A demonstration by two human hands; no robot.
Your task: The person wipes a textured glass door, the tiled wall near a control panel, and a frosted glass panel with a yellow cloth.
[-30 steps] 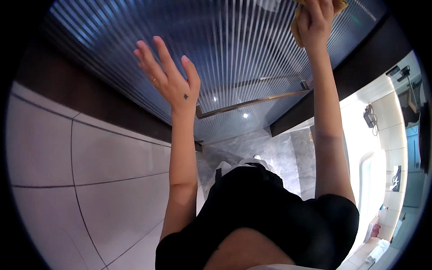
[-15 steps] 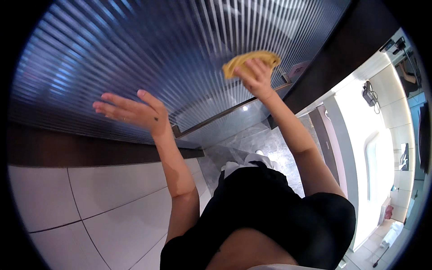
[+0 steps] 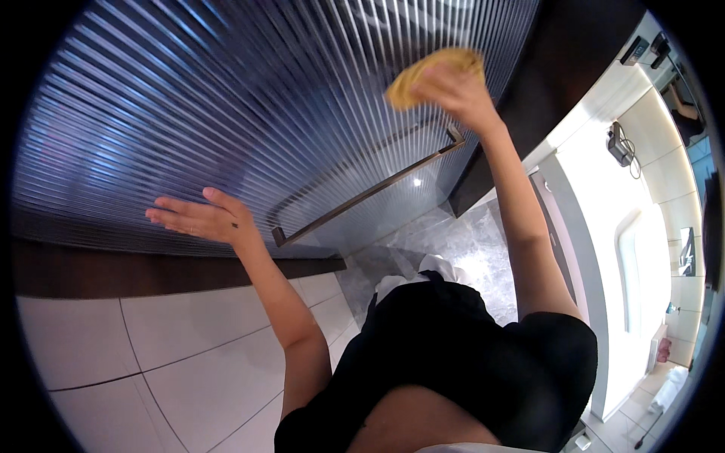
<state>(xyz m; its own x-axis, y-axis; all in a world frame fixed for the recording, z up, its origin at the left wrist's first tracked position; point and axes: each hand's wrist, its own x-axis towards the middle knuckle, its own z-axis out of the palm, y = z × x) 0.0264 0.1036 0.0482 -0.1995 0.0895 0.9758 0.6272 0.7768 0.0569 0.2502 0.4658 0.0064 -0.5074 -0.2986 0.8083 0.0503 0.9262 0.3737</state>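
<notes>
A yellow cloth [image 3: 417, 76] is bunched under my right hand [image 3: 455, 92], which presses it against a ribbed glass panel [image 3: 249, 113]. That hand is slightly blurred, with its fingers curled over the cloth. My left hand [image 3: 202, 217] holds nothing; its fingers are stretched out with the thumb apart, close to the lower left part of the glass. I cannot tell whether its palm touches the panel. Between my two arms, a long dark metal handle [image 3: 370, 192] is fixed to the glass, and its reflection shows behind it.
Dark framing [image 3: 98, 270] borders the glass below, and a dark upright [image 3: 570, 68] stands at its right. Pale wall tiles [image 3: 204, 328] lie at the lower left, grey marbled floor [image 3: 468, 226] past my body. A white basin counter [image 3: 630, 264] and a black corded device [image 3: 621, 145] are at the right.
My right hand has moved up and to the right with the cloth. My left hand has shifted down and slightly left. The handle now shows more fully between my arms.
</notes>
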